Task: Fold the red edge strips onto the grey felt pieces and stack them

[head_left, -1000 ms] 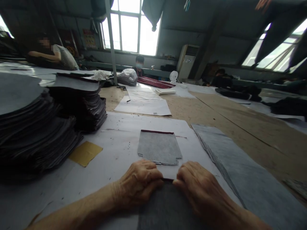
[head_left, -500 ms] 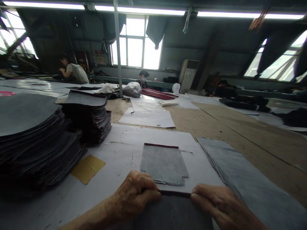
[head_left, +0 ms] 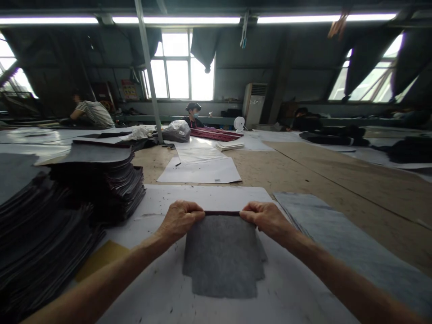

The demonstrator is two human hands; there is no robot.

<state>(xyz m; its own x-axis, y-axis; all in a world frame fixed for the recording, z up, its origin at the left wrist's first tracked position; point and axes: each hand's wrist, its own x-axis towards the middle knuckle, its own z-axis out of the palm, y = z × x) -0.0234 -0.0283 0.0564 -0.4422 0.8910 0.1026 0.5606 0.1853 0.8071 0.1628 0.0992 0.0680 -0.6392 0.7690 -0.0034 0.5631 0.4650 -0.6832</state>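
A grey fabric panel with a dark maroon folded top edge hangs between my two hands, over the white sheet on the table. My left hand pinches its top left corner, fingers closed. At the top right corner my right hand pinches the same edge between thumb and fingers. The panel's lower corners are notched. Behind it, a bit of another grey panel peeks out at the right; the rest of that one is hidden.
Tall stacks of dark fabric pieces stand at the left, beside a yellow card. Long grey sheets lie at the right. White papers are farther back, near a metal pole. Co-workers sit across the table.
Both hands have moved forward, away from me, carrying the panel over the one lying on the white sheet. The view has shifted slightly right.
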